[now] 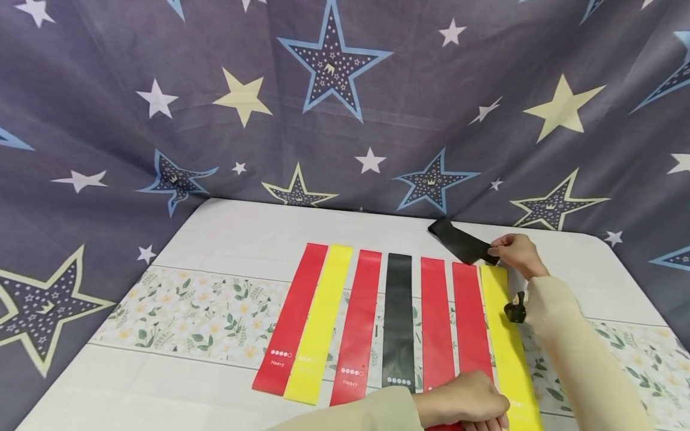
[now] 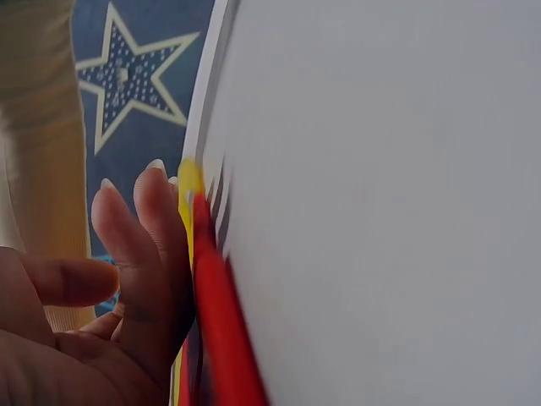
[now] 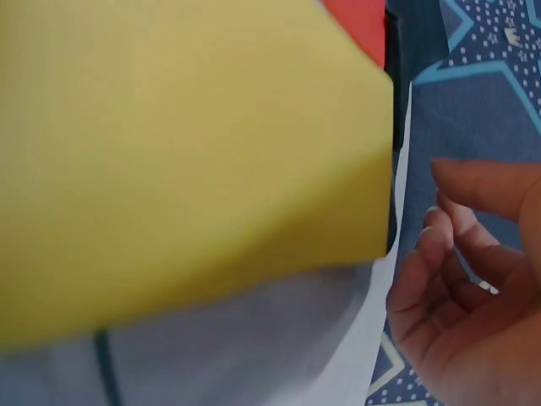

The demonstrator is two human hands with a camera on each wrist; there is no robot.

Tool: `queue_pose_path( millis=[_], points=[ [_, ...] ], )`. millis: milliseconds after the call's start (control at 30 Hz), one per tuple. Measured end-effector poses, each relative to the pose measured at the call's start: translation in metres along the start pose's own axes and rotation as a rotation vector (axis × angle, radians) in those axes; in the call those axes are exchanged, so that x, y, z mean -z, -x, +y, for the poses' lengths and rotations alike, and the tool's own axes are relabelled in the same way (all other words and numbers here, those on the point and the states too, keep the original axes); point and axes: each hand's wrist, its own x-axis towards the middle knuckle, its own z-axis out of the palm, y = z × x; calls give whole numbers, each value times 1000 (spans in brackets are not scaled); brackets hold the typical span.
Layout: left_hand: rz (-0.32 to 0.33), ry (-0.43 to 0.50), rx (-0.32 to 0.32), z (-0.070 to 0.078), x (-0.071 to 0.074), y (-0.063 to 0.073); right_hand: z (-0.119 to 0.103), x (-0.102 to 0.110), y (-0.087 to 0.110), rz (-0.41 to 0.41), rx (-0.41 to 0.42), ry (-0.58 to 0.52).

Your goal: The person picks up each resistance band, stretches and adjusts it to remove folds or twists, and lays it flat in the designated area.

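Note:
Flat resistance bands lie side by side in a row: red (image 1: 293,311), yellow (image 1: 321,317) and black (image 1: 399,317) ones, some printed with dots and "Heavy". Another black band (image 1: 458,240) lies slantwise behind the row's right end. My right hand (image 1: 518,254) is at that band's near end, fingers bent; in the right wrist view its fingertips show nothing between them. My left hand (image 1: 466,398) rests low over the rightmost red band (image 1: 474,329), beside the right yellow band (image 1: 509,353). In the left wrist view its fingers are loosely bent, with nothing visibly gripped.
The white table (image 1: 237,227) has a floral strip (image 1: 205,311) across it. A dark curtain with stars (image 1: 345,143) hangs behind and at both sides. A small dark object (image 1: 516,308) shows by the right wrist.

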Motion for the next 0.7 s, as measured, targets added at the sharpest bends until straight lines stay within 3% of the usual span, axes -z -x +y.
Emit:
queue_pose_path(
  millis=[133, 333, 567, 700],
  points=[
    [-14, 38, -45, 0, 11, -2, -8, -4, -2, -52, -51, 7],
    [-1, 92, -59, 1, 25, -8, -16, -9, -2, -144, -115, 91],
    [85, 101, -55, 3, 44, -13, -21, -14, 2, -90, -72, 120],
    [113, 105, -72, 5, 53, -15, -24, -12, 4, -76, -38, 36]
  ],
)
